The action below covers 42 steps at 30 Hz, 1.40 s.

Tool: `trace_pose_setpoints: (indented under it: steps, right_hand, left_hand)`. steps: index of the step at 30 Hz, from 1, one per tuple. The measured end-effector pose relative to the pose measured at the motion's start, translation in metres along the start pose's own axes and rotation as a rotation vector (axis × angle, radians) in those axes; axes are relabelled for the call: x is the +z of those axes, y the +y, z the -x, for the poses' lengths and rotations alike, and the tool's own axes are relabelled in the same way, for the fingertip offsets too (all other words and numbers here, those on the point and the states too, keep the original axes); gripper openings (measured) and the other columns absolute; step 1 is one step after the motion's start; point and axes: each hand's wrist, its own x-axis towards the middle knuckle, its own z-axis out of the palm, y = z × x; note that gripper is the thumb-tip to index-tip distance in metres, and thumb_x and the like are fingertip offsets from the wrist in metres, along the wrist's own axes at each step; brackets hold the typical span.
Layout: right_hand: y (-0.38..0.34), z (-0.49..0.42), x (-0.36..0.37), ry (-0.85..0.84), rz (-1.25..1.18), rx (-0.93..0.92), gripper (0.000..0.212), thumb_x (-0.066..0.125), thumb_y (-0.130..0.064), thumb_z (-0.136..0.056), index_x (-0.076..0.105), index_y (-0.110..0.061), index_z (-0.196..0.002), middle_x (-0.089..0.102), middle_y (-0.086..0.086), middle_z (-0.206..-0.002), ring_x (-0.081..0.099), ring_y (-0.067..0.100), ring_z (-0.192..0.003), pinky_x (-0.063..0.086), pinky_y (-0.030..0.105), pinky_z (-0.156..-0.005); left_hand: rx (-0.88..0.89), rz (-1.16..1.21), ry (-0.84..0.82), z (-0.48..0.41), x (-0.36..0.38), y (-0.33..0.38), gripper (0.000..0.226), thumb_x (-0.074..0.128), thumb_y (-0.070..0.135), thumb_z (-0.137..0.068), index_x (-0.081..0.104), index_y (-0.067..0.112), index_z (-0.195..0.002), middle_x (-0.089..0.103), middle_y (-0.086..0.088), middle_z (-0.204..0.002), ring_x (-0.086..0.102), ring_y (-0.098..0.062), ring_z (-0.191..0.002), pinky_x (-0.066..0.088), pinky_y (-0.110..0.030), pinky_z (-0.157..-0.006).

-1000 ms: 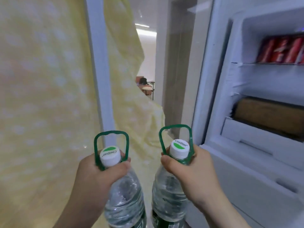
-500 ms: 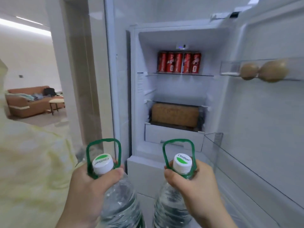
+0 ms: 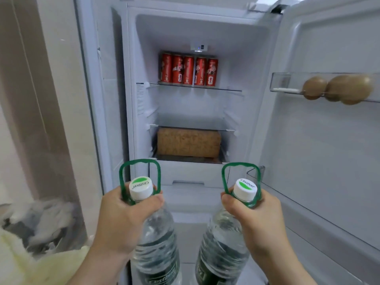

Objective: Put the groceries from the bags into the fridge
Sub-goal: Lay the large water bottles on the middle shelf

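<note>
Grips the left bottle (image 3: pixel 156 243) by the neck in the left hand (image 3: pixel 121 221), and the right bottle (image 3: pixel 222 247) the same way in the right hand (image 3: pixel 261 221). Holds both caps up, side by side and apart, before the open fridge (image 3: pixel 205 31), below the red cans (image 3: pixel 188 70) at the back edge of the glass shelf (image 3: pixel 226 89).

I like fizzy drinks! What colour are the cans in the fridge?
The cans are red; head view.

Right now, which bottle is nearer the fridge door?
The right bottle, gripped by the right hand, beside the open door; the left hand grips the left bottle farther off.
</note>
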Motion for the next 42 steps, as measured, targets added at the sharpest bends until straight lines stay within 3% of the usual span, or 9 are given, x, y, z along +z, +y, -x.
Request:
trace_pose_setpoints:
  steps: [2,6,10,13,19,22,27,34,42]
  right_hand:
    - [0.007,-0.010,0.004,0.029,0.013,0.005,0.034,0.073,-0.022,-0.058,0.059,0.007,-0.071,0.053,0.003,-0.057,0.045,0.013,-0.054,0.040,0.025,-0.050]
    - [0.027,-0.041,0.013,0.097,0.049,-0.005,0.034,0.074,-0.022,-0.058,0.059,0.006,-0.071,0.055,0.002,-0.058,0.046,0.013,-0.055,0.040,0.029,-0.053]
    - [0.055,-0.080,0.024,0.129,0.085,0.008,0.023,0.081,-0.009,-0.070,0.061,0.004,-0.069,0.056,0.000,-0.056,0.046,0.011,-0.053,0.041,0.030,-0.053]
    - [0.080,-0.119,0.034,0.160,0.084,0.004,0.017,0.079,-0.005,-0.071,0.063,0.000,-0.067,0.058,-0.001,-0.054,0.049,0.007,-0.050,0.042,0.023,-0.050]
    - [0.123,-0.197,0.053,0.151,0.143,-0.011,0.023,0.080,-0.015,-0.072,0.062,-0.017,-0.058,0.063,-0.012,-0.054,0.054,0.000,-0.049,0.043,0.017,-0.050]
    - [0.138,-0.235,0.066,0.108,0.220,-0.038,0.021,0.081,-0.026,-0.072,0.063,-0.026,-0.061,0.066,-0.022,-0.062,0.060,-0.002,-0.058,0.043,0.015,-0.053]
    - [0.159,-0.280,0.078,0.117,0.286,-0.036,0.023,0.080,-0.026,-0.073,0.060,-0.026,-0.062,0.061,-0.017,-0.052,0.058,-0.011,-0.060,0.040,0.006,-0.050]
    - [0.183,-0.317,0.093,0.157,0.326,0.008,0.021,0.078,-0.031,-0.074,0.062,-0.022,-0.064,0.065,-0.010,-0.059,0.060,0.000,-0.060,0.043,0.015,-0.049]
    - [0.192,-0.346,0.105,0.195,0.349,0.085,0.021,0.078,-0.036,-0.075,0.066,-0.021,-0.068,0.067,-0.010,-0.063,0.062,-0.002,-0.062,0.049,0.021,-0.056]
  left_hand:
    - [-0.009,0.020,0.011,-0.018,0.004,-0.013,0.027,0.081,0.019,-0.040,0.075,0.022,-0.067,0.072,-0.015,-0.071,0.066,-0.027,-0.071,0.052,-0.039,-0.071]
    - [-0.025,0.019,0.006,-0.056,0.019,-0.041,0.031,0.078,0.032,-0.037,0.075,0.022,-0.066,0.071,-0.008,-0.067,0.067,-0.024,-0.071,0.051,-0.035,-0.069]
    - [-0.027,0.005,0.002,-0.097,0.041,-0.067,0.026,0.080,0.023,-0.044,0.072,0.013,-0.066,0.067,-0.008,-0.066,0.064,-0.023,-0.070,0.049,-0.035,-0.069]
    - [-0.026,-0.006,0.018,-0.132,0.060,-0.089,0.020,0.083,0.007,-0.058,0.069,0.001,-0.071,0.067,-0.009,-0.067,0.062,-0.020,-0.067,0.048,-0.034,-0.067]
    - [0.015,-0.122,0.045,-0.201,0.095,-0.129,0.017,0.082,0.000,-0.066,0.067,0.007,-0.067,0.062,0.004,-0.056,0.056,-0.010,-0.055,0.046,-0.030,-0.058]
    - [0.021,-0.174,0.060,-0.234,0.109,-0.143,0.021,0.083,0.014,-0.055,0.068,0.007,-0.069,0.064,0.005,-0.057,0.057,-0.008,-0.055,0.047,-0.029,-0.057]
    - [-0.013,-0.232,0.085,-0.274,0.126,-0.167,0.017,0.082,0.004,-0.068,0.069,0.016,-0.069,0.065,0.012,-0.055,0.060,-0.005,-0.057,0.045,-0.025,-0.059]
    - [-0.035,-0.220,0.060,-0.314,0.141,-0.184,0.016,0.080,0.005,-0.069,0.069,0.018,-0.068,0.068,0.010,-0.060,0.063,-0.011,-0.061,0.047,-0.029,-0.063]
    - [-0.046,-0.231,0.003,-0.348,0.148,-0.200,0.012,0.080,0.009,-0.071,0.072,0.018,-0.073,0.073,0.001,-0.071,0.067,-0.017,-0.071,0.053,-0.037,-0.070]
